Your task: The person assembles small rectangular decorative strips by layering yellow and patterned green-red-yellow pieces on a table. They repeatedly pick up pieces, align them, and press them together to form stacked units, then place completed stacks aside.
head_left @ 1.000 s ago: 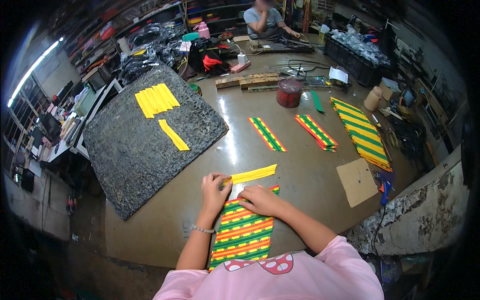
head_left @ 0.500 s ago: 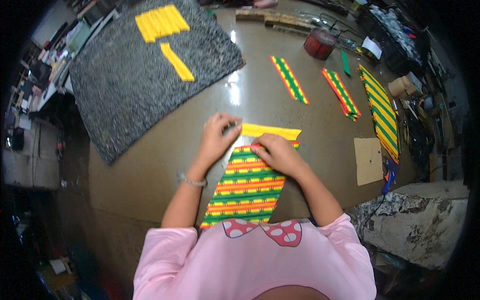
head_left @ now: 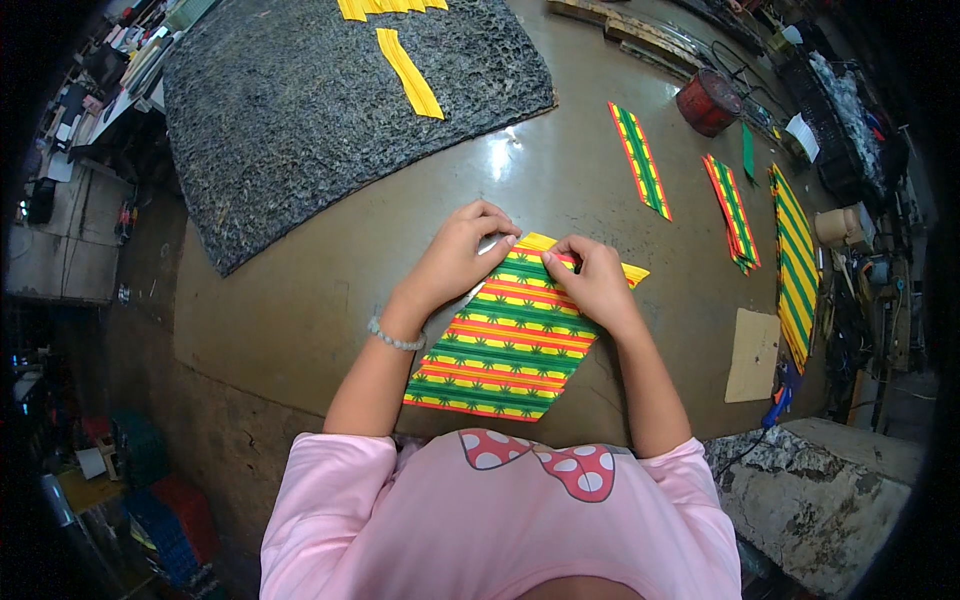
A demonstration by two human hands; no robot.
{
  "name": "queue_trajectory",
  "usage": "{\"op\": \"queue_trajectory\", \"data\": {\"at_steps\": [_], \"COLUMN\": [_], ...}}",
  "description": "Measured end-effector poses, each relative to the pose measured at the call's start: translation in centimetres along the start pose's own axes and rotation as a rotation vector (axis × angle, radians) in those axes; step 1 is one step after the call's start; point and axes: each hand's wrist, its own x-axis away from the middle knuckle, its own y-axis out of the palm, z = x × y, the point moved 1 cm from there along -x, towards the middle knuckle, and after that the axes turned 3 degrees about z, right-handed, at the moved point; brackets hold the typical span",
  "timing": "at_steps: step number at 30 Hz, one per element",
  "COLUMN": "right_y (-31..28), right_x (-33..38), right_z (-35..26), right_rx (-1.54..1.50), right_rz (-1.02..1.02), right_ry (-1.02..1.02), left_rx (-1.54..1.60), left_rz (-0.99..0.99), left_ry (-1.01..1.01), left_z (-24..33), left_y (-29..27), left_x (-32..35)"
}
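Note:
A sheet of red, yellow and green striped paper lies on the brown table in front of me. A yellow strip lies along its far edge. My left hand presses its fingertips on the sheet's far left corner, over the strip. My right hand pinches the far edge of the sheet where it meets the yellow strip. Both hands lie side by side, almost touching.
A dark rough mat with yellow strips covers the far left. Striped paper strips and a wider striped sheet lie at right. A red tin, a cardboard piece and a tape roll stand near the right edge.
The view has tilted down and closer to the table. Both hands have shifted along the sheet's far edge and now press on the yellow strip there.

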Motion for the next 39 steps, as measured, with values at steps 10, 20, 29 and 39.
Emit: {"op": "queue_trajectory", "data": {"at_steps": [10,20,29,39], "right_y": [-0.1,0.4,0.4,0.4], "right_x": [-0.2,0.1,-0.2,-0.3], "right_z": [0.6,0.2,0.3,-0.4], "right_rx": [-0.075,0.05,0.1,0.174], "right_rz": [0.0,0.043,0.029,-0.013], "right_ry": [0.063,0.015,0.004,0.116], "left_rx": [-0.18,-0.123,-0.154,-0.143], "left_rz": [-0.153,-0.154,-0.134,-0.156], "left_ry": [0.073,0.076,0.106,0.093], "left_z": [-0.2,-0.6,-0.3,-0.4], "left_y": [-0.1,-0.3,-0.3,-0.4], "left_x": [-0.7,-0.7,-0.6,-0.6]}}
